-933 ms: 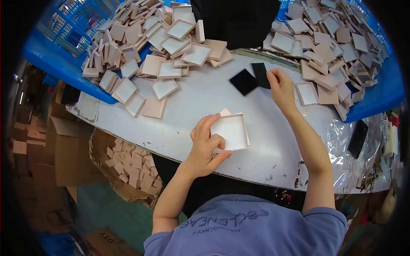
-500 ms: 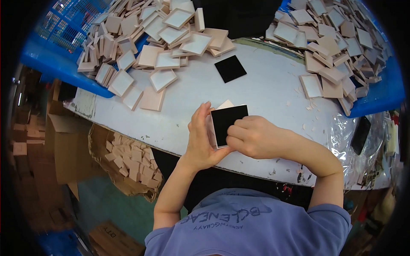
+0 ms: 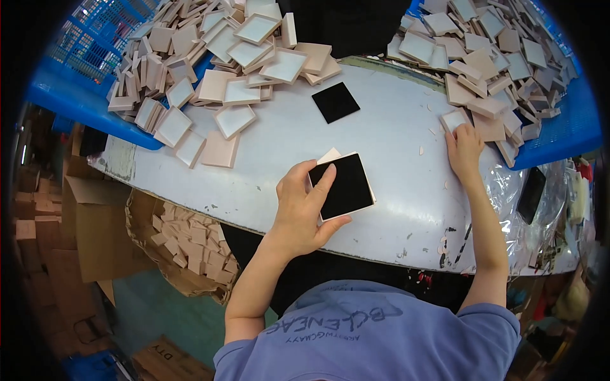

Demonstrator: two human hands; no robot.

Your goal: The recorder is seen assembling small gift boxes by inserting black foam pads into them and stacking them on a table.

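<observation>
My left hand (image 3: 297, 206) grips a shallow pale pink box lid (image 3: 330, 155) near the table's front edge. A black square pad (image 3: 348, 190) lies in it, with my thumb resting on top. Over at the right, my right hand (image 3: 466, 149) has its fingers closed on the near edge of another box lid (image 3: 452, 119), white inside, at the border of the right pile. Another black square pad (image 3: 336, 102) lies flat on the table, beyond my left hand. The fingertips of my right hand are partly hidden.
Pale pink box lids (image 3: 219, 86) heap up at the left by a blue crate (image 3: 82, 95); more (image 3: 489, 70) pile by a blue tray (image 3: 565, 136) at the right. A phone (image 3: 531, 195) lies on clear plastic. Below the table is a carton (image 3: 143, 238) of small box pieces.
My right hand has left the black pad at my left hand and moved right to a box lid by the right pile. My left thumb has come onto the pad.
</observation>
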